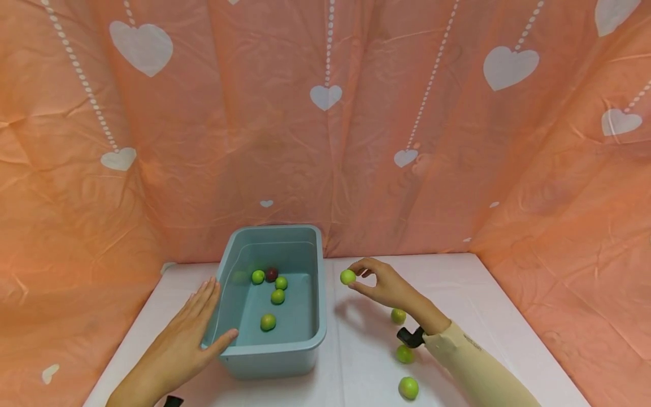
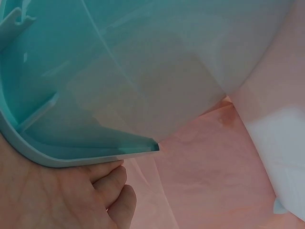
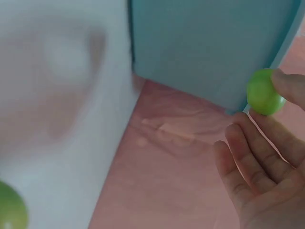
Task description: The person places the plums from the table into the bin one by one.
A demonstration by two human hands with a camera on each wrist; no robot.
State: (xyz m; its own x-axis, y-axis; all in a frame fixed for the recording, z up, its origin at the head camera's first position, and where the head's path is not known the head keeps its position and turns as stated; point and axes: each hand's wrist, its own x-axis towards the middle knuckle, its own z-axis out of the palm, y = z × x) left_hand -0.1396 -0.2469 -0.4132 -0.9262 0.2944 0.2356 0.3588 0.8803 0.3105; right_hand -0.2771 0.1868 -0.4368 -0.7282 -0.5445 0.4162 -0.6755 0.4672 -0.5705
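My right hand (image 1: pixel 378 281) pinches a small round green fruit (image 1: pixel 348 277) between thumb and fingertips, above the table and just right of the grey-blue plastic tub (image 1: pixel 274 349). In the right wrist view the green fruit (image 3: pixel 262 91) sits between thumb and index finger, with the other fingers loosely extended. My left hand (image 1: pixel 185 333) rests on the tub's left rim, its fingers straight and the thumb over the near corner. Inside the tub lie several green fruits (image 1: pixel 268 322) and one dark red fruit (image 1: pixel 272 275). The left wrist view shows the palm against the tub's rim (image 2: pixel 62 161).
Three more green fruits lie in a row on the white-covered table (image 1: pixel 356 362) under and beside my right forearm; the nearest green fruit (image 1: pixel 408 388) is at the front. An orange-pink curtain (image 1: pixel 285 141) with white hearts encloses the back and sides.
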